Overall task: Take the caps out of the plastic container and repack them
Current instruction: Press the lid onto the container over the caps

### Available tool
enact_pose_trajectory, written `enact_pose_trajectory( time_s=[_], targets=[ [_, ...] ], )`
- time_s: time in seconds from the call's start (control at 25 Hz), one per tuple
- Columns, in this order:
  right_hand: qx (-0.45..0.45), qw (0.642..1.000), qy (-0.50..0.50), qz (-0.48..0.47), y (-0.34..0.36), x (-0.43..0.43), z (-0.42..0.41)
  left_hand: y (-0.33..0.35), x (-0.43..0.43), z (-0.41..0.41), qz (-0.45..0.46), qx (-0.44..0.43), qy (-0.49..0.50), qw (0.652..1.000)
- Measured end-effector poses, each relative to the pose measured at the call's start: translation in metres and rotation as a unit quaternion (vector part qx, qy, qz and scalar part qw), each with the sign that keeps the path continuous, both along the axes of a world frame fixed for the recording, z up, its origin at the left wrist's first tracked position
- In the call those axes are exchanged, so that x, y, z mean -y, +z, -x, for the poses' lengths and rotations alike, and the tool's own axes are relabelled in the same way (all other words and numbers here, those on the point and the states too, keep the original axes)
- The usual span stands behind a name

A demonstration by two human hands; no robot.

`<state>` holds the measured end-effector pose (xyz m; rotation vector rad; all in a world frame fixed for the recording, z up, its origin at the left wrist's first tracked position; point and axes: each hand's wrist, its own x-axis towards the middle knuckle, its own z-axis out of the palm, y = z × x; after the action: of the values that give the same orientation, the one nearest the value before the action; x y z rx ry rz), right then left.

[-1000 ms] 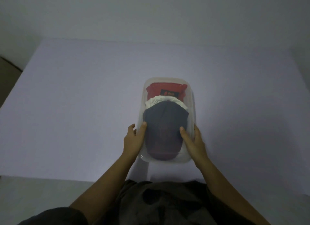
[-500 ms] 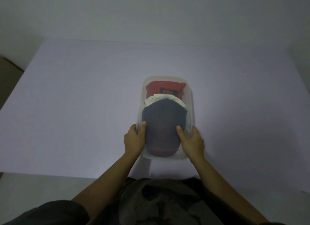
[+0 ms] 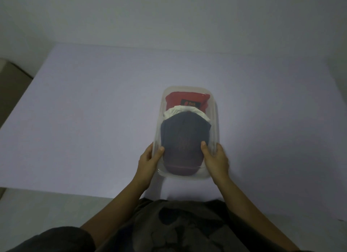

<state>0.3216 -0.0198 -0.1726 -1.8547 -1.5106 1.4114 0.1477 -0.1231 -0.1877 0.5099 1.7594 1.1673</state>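
Clasping the near end of the plastic container (image 3: 214, 120), the left grip (image 3: 148, 161) is pinching its left wall, thumb (image 3: 160, 151) pressing inside against the dark cap (image 3: 185, 137), fingers lying outside. The right grip (image 3: 216, 159) is pinching the right wall likewise, its thumb (image 3: 204, 146) touching the same cap's other side. Beyond the grips, a white cap (image 3: 178, 111) and a red cap (image 3: 185, 97) are lying overlapped under the dark one. Whether the base is touching the worktop (image 3: 93, 120) is unclear; the container is sitting near the front edge, with wide surface spreading left, right and beyond
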Motion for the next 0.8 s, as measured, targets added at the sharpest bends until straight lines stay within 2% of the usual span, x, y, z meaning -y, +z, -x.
enact_pose_trajectory(
  time_s=[0.2, 0.48, 0.8],
  targets=[
    [-0.016, 1.0, -0.022, -0.015, 0.004, -0.026, 0.002, 0.008, -0.022, 0.001, -0.012, -0.014, 0.01, 1.0],
    [-0.038, 0.998, -0.038, -0.03, 0.013, -0.115, 0.031, 0.024, -0.121, 0.04, -0.009, -0.038, -0.015, 0.999],
    [-0.038, 0.998, -0.046, -0.035, -0.001, -0.204, 0.058, 0.016, -0.221, 0.07, 0.003, -0.01, -0.018, 1.0]
  ],
)
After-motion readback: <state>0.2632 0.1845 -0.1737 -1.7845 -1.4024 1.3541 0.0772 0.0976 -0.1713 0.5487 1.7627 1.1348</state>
